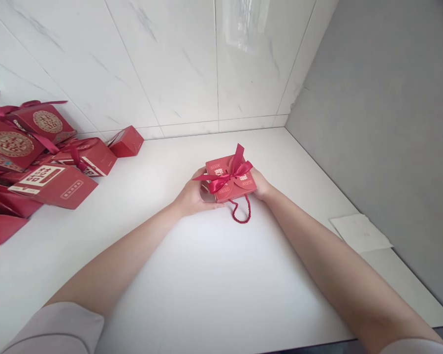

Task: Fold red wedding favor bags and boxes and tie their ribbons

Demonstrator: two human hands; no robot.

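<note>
"Where's the red box [239, 187]?"
"Between the 2 hands, touching both, neither nearer; its long axis seems to run hand to hand, cord loop [241, 222] toward the wearer."
"Grip?"
"Left hand [194, 195] and right hand [262, 185] clasp opposite sides; right fingers hidden. More boxes [76, 191] lie left."

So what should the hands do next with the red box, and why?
Perhaps carry the red box left, toward the other red boxes: its bow already looks tied, and the left hand and right hand hold it from both sides.
</note>
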